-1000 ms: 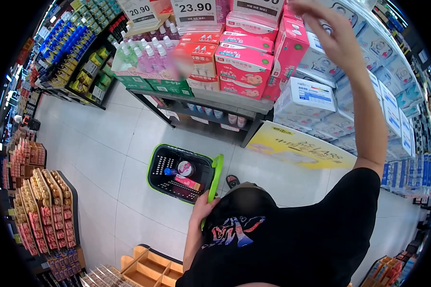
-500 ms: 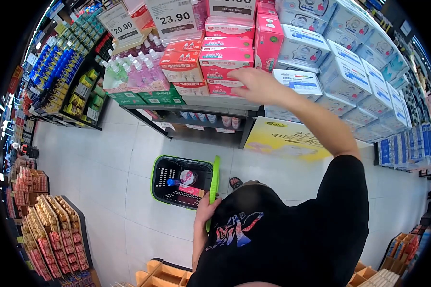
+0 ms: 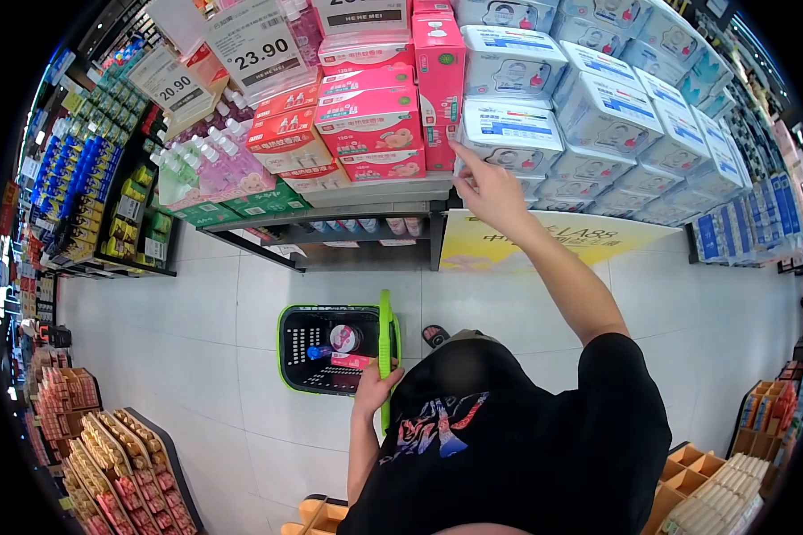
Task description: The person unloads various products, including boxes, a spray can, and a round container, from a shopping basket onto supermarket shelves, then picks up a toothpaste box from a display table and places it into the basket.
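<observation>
My left hand (image 3: 376, 389) is wrapped around the green handle (image 3: 384, 332) of a black shopping basket (image 3: 323, 312). Inside the basket lie a round tub (image 3: 343, 338), a bottle with a blue part (image 3: 318, 353) and a pink box (image 3: 351, 361). My right hand (image 3: 492, 189) is raised at the display with its index finger stretched out and holds nothing. The fingertip is at the lower edge between an upright pink box (image 3: 438, 80) and a stack of white-and-blue packs (image 3: 511, 134); whether it touches them I cannot tell.
Pink mosquito-liquid boxes (image 3: 368, 118), orange boxes (image 3: 287, 134) and pump bottles (image 3: 232, 169) stand left of my right hand, below price signs (image 3: 260, 52). A yellow poster (image 3: 544, 241) hangs under the packs. Snack racks (image 3: 125, 473) stand at lower left.
My right hand has moved from in front of the pink boxes to the right, beside the white-and-blue packs. The view has shifted so the display appears further left. My left hand still grips the basket.
</observation>
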The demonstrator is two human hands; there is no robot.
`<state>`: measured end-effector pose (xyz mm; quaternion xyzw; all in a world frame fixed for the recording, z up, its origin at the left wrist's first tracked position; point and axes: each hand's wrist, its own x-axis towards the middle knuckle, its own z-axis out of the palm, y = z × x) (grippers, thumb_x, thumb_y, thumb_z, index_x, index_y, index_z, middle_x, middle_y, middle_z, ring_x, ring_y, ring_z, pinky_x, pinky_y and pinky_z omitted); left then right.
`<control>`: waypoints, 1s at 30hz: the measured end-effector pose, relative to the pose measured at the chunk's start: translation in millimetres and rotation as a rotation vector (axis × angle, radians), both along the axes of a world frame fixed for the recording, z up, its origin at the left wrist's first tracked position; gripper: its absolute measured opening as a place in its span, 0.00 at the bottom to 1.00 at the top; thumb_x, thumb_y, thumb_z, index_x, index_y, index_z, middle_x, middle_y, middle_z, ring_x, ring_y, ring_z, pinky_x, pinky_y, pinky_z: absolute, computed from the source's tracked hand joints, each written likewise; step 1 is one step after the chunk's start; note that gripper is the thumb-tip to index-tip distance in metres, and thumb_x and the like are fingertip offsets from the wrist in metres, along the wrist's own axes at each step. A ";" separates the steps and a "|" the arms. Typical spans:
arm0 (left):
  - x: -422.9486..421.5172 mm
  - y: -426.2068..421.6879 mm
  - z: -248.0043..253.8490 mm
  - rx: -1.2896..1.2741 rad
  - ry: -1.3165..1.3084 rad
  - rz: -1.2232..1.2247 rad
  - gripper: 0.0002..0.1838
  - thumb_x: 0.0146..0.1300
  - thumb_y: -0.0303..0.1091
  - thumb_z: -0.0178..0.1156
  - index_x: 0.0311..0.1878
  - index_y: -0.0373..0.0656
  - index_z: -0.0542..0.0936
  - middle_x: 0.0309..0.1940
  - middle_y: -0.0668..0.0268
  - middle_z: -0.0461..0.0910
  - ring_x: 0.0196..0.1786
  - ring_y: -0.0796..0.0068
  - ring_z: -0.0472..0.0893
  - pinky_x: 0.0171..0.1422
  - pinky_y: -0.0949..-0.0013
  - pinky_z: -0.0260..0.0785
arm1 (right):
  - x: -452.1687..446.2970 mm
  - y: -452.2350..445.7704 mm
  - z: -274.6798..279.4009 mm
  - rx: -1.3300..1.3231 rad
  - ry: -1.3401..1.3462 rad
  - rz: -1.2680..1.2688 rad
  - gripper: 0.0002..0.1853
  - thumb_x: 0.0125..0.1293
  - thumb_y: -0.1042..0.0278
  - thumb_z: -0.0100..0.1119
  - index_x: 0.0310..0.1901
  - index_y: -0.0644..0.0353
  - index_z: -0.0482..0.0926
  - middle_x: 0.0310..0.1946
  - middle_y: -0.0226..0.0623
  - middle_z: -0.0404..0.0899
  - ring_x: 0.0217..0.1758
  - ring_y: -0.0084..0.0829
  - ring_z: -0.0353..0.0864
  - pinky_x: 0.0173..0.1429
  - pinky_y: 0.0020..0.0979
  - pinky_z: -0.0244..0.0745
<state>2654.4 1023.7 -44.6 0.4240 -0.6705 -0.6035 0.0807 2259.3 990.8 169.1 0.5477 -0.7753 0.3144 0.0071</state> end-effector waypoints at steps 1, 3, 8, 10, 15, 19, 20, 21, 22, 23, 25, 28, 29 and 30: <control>0.3 -2.7 -2.7 0.034 -0.007 -0.010 0.19 0.59 0.40 0.66 0.46 0.35 0.80 0.35 0.56 0.82 0.41 0.63 0.83 0.48 0.65 0.73 | -0.9 -0.8 -3.3 -0.003 -0.004 -0.003 0.28 0.63 0.66 0.61 0.67 0.49 0.71 0.39 0.39 0.85 0.39 0.40 0.85 0.43 0.39 0.78; 3.8 -3.0 -0.9 0.068 -0.020 -0.014 0.19 0.59 0.40 0.67 0.46 0.35 0.80 0.35 0.57 0.82 0.40 0.64 0.82 0.48 0.65 0.73 | 0.1 -4.7 -15.5 -0.157 0.048 0.042 0.18 0.63 0.67 0.61 0.55 0.54 0.80 0.36 0.40 0.85 0.37 0.40 0.85 0.41 0.39 0.78; -6.9 10.3 26.9 0.045 0.030 0.061 0.19 0.59 0.39 0.66 0.49 0.35 0.79 0.37 0.57 0.82 0.43 0.64 0.82 0.50 0.65 0.72 | -11.6 14.7 -12.5 -0.379 0.250 -0.049 0.07 0.61 0.68 0.63 0.38 0.60 0.84 0.35 0.42 0.85 0.36 0.41 0.85 0.41 0.37 0.77; -6.1 14.9 26.4 0.013 0.018 0.027 0.20 0.59 0.39 0.67 0.49 0.36 0.79 0.40 0.55 0.83 0.45 0.62 0.82 0.52 0.64 0.72 | -23.7 17.0 -9.3 -0.278 0.067 -0.112 0.07 0.61 0.68 0.64 0.37 0.61 0.84 0.35 0.43 0.85 0.37 0.43 0.85 0.43 0.36 0.77; 2.3 19.6 18.5 -0.101 -0.146 0.033 0.25 0.59 0.48 0.65 0.51 0.37 0.78 0.41 0.46 0.83 0.48 0.47 0.82 0.53 0.54 0.73 | 2.4 11.9 -9.5 -0.287 -0.092 0.041 0.09 0.63 0.67 0.62 0.40 0.63 0.84 0.32 0.42 0.84 0.36 0.40 0.85 0.45 0.34 0.77; 1.6 23.8 48.8 -0.100 -0.289 0.043 0.27 0.59 0.53 0.61 0.50 0.38 0.76 0.42 0.43 0.81 0.49 0.43 0.80 0.52 0.48 0.71 | 79.1 16.8 -46.0 -0.054 -0.123 0.509 0.17 0.59 0.71 0.63 0.50 0.63 0.81 0.46 0.45 0.82 0.51 0.45 0.81 0.56 0.38 0.74; 2.3 32.1 33.9 -0.136 -0.238 0.083 0.28 0.59 0.54 0.61 0.50 0.37 0.76 0.42 0.43 0.81 0.49 0.43 0.80 0.52 0.48 0.71 | 98.9 19.8 -61.7 0.002 -0.068 0.669 0.20 0.57 0.71 0.64 0.53 0.61 0.79 0.51 0.46 0.79 0.56 0.46 0.78 0.61 0.40 0.72; 2.9 37.1 20.3 -0.185 -0.187 0.113 0.28 0.59 0.54 0.61 0.51 0.37 0.75 0.42 0.44 0.81 0.48 0.43 0.80 0.52 0.48 0.71 | 119.9 22.9 -79.7 0.044 -0.006 0.818 0.24 0.55 0.72 0.64 0.56 0.60 0.77 0.57 0.48 0.76 0.61 0.47 0.75 0.65 0.42 0.69; 1.7 41.2 19.6 -0.175 -0.191 0.145 0.28 0.59 0.54 0.61 0.51 0.37 0.75 0.42 0.44 0.81 0.48 0.43 0.80 0.52 0.48 0.71 | 138.3 28.7 -92.1 0.099 0.077 0.905 0.26 0.53 0.72 0.65 0.57 0.59 0.76 0.58 0.48 0.75 0.62 0.48 0.74 0.67 0.43 0.67; -0.4 44.9 20.5 -0.173 -0.211 0.156 0.29 0.59 0.53 0.61 0.52 0.37 0.75 0.41 0.44 0.81 0.48 0.43 0.80 0.52 0.48 0.71 | 153.0 33.2 -102.9 0.151 0.163 0.983 0.28 0.52 0.72 0.65 0.58 0.59 0.75 0.59 0.49 0.74 0.62 0.49 0.73 0.69 0.44 0.65; -0.2 49.0 23.7 -0.173 -0.226 0.178 0.29 0.59 0.53 0.61 0.53 0.37 0.75 0.41 0.45 0.82 0.47 0.43 0.80 0.51 0.48 0.71 | 174.0 32.0 -122.8 0.195 0.235 1.089 0.25 0.50 0.72 0.66 0.53 0.59 0.77 0.55 0.48 0.76 0.61 0.49 0.73 0.68 0.42 0.65; 7.2 59.5 35.8 -0.184 -0.207 0.224 0.29 0.59 0.54 0.62 0.52 0.38 0.76 0.39 0.47 0.82 0.44 0.45 0.81 0.49 0.50 0.71 | 179.0 22.5 -143.7 0.337 0.286 1.172 0.17 0.48 0.72 0.66 0.42 0.60 0.79 0.45 0.46 0.79 0.54 0.48 0.76 0.63 0.43 0.67; 11.9 63.6 44.7 -0.110 -0.189 0.284 0.28 0.59 0.55 0.62 0.49 0.37 0.78 0.37 0.48 0.82 0.42 0.47 0.82 0.48 0.51 0.71 | 178.6 17.3 -147.2 0.431 0.264 1.157 0.12 0.47 0.72 0.65 0.37 0.61 0.79 0.39 0.46 0.81 0.50 0.48 0.78 0.60 0.45 0.69; 17.5 68.2 50.5 -0.040 -0.170 0.340 0.27 0.60 0.56 0.62 0.47 0.37 0.80 0.35 0.49 0.82 0.41 0.49 0.82 0.47 0.52 0.71 | 179.8 12.1 -145.5 0.429 0.271 1.164 0.12 0.47 0.72 0.65 0.37 0.61 0.79 0.39 0.46 0.81 0.50 0.48 0.78 0.60 0.45 0.69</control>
